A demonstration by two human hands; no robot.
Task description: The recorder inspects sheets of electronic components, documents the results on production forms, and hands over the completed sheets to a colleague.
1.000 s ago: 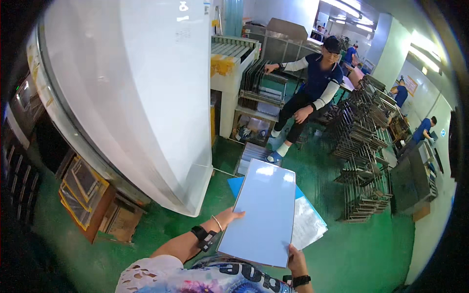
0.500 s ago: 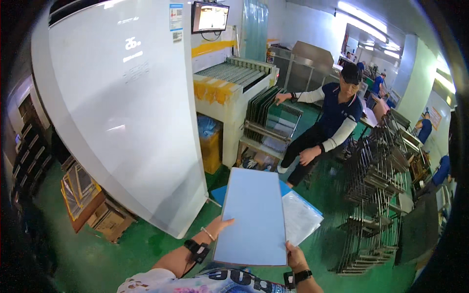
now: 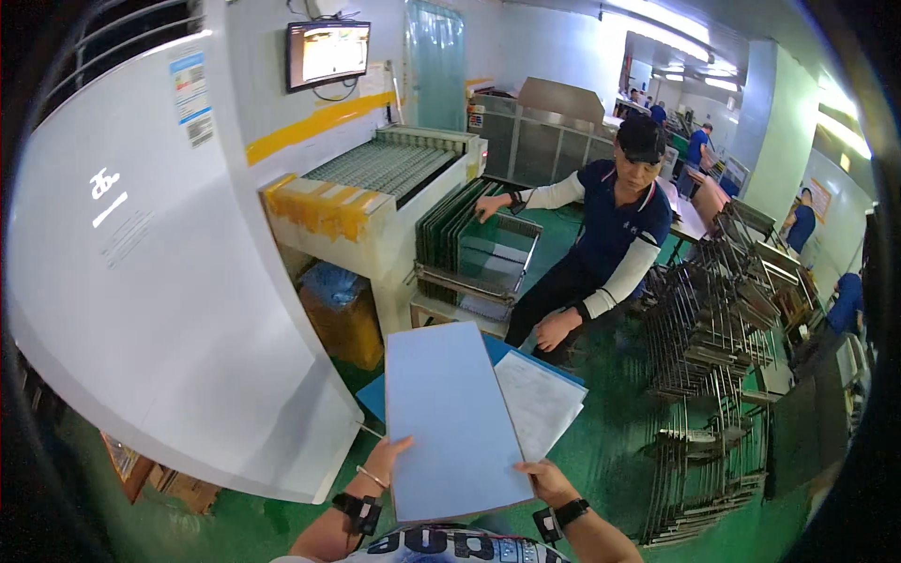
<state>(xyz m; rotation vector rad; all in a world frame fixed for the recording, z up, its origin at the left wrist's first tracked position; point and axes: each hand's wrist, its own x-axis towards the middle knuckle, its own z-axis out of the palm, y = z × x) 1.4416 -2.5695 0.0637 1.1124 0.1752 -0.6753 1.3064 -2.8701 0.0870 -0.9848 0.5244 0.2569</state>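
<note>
A pale blue rectangular board point(image 3: 455, 413) with a thin brown edge is held in front of me by both hands. My left hand point(image 3: 383, 462) grips its left edge, with the thumb on top. At the lower right edge, my right hand point(image 3: 548, 480) is closed on it in the same way. Beyond the board lie a blue folder or sheet point(image 3: 374, 398) and a white paper in a clear sleeve point(image 3: 537, 399), both partly covered by it. What supports them is hidden.
A tall white cabinet-like appliance point(image 3: 169, 281) stands close on the left. Ahead are a roller conveyor machine point(image 3: 328, 211) and a rack of dark green panels point(image 3: 455, 230), touched by a seated person point(image 3: 601, 235). Metal racks point(image 3: 713, 328) crowd the right.
My view has shifted left and closer to the conveyor. The board has moved slightly left in the picture, still between both hands. The seated person keeps a hand on the panels.
</note>
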